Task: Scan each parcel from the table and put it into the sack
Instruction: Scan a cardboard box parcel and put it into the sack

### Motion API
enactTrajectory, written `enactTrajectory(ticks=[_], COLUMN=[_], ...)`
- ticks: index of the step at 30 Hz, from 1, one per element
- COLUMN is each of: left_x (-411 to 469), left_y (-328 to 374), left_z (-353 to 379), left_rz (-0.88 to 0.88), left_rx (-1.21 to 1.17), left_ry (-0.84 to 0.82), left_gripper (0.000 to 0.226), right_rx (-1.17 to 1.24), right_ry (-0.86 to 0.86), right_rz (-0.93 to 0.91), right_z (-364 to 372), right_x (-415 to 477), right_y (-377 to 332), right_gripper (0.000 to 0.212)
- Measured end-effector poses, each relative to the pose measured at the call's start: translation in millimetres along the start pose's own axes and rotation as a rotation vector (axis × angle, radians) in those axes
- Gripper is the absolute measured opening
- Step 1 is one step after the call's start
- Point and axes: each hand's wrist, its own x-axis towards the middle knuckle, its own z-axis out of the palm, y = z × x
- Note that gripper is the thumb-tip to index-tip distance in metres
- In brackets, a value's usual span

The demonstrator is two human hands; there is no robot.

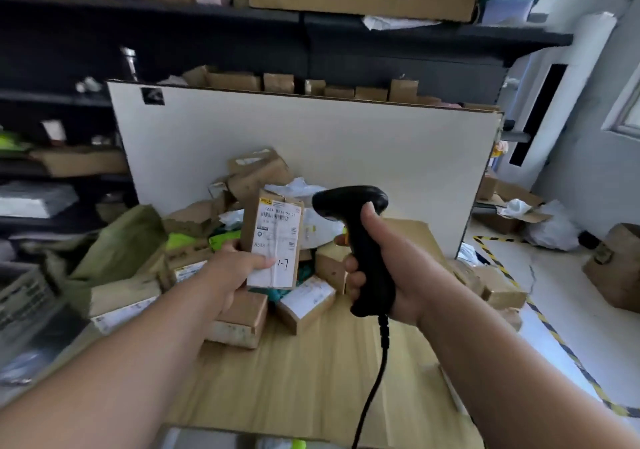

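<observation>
Above the light wooden table (311,379), the left hand (235,268) holds a small brown cardboard parcel with a white printed label (275,237) upright. Its thumb is pressed across the lower label and its fingers are curled behind the box, so the barcode near the top is uncovered. Just beside it, the right hand (391,275) is wrapped fully round the grip of a black pistol-shaped barcode scanner (360,234), thumb high on the neck. The scanner's nose is turned left toward the parcel, which suggests the scan itself is the step in hand. The label faces the wearer more than the scanner window, so a slight turn of box or scanner seems needed. A black cable (377,372) hangs from the handle toward the near table edge and could snag on loose boxes. Behind the hands lies a heap of brown cardboard parcels and white bags (304,306), backed by a tall white board (311,137). The olive-green fabric sack (121,248) slumps at the table's left, close to the left hand, with boxes lying between them. Dark shelving (52,102) stands behind, and yellow-and-black floor tape (554,334) runs along the right.
</observation>
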Motion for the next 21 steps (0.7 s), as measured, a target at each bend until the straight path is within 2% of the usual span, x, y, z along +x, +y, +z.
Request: enactTrajectory(ticks=[4,9,14,21], left_x=[18,61,115,175], left_y=[1,3,9,13], left_z=[-53,-115,-182,-264], left_rz=[0.008,0.009,-0.017,-0.057], left_rx=[-0.046,-0.074,-0.082,-0.039], left_ry=[0.066,0.095,0.057,0.005], left_gripper=[0.032,0.044,0.037,0.053], right_rx=[-0.053,-0.084,-0.104,-0.115], right_ry=[-0.040,-0.054,-0.042,-0.024], right_rz=[0.037,0.071,0.119,0.184], right_z=[51,114,180,257], right_x=[38,92,152,216], right_y=[3,7,14,25], right_gripper=[0.065,0.065,0.067,0.065])
